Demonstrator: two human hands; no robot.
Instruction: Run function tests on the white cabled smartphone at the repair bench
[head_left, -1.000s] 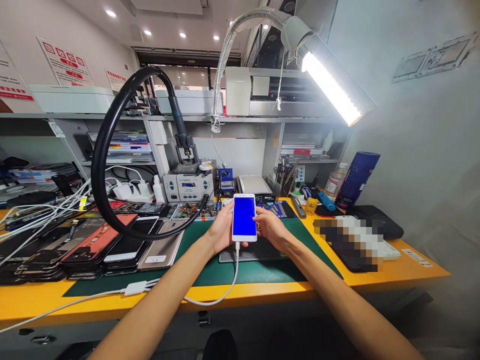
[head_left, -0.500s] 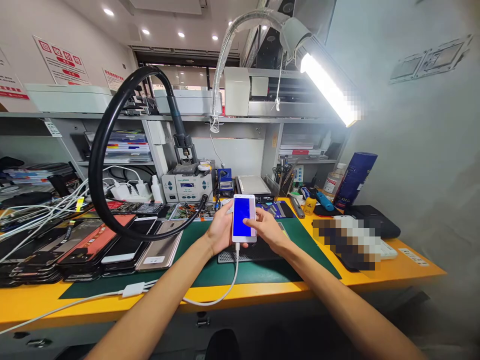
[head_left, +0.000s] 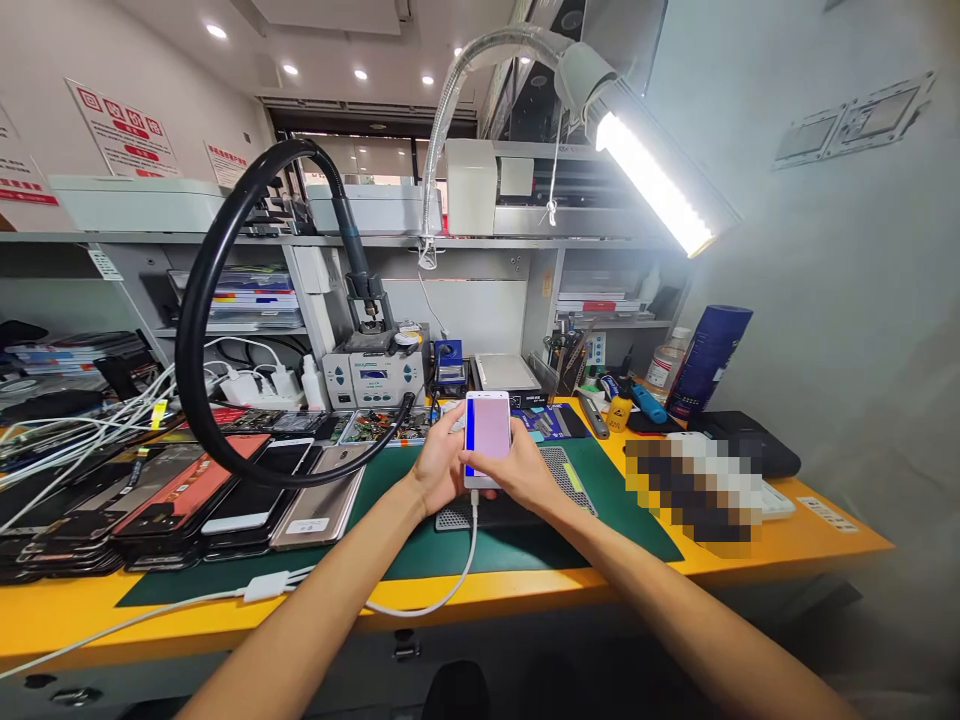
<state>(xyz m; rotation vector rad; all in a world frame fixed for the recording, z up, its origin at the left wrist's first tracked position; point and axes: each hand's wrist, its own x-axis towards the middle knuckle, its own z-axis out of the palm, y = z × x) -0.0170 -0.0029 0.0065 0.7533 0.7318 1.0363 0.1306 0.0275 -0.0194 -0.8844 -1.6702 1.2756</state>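
Observation:
A white smartphone is held upright between my hands, its screen mostly pale pink with a blue strip at the left. My left hand grips it along the left edge and from behind. Around the right edge is my right hand, its thumb stretched across the lower screen to the left side. The right hand's other fingers are mostly hidden behind the phone. A white charging cable is plugged into the phone's bottom end. Below lies a dark perforated pad on a green mat.
Several phones lie stacked on the left. A black hose loops up from the grey hot-air station. A lit lamp hangs above right. Bottles and a blue cylinder stand at the right of the yellow bench.
My right thumb has slid left across the screen. The blue area has shrunk to a narrow strip at the left, and pink now fills most of the display.

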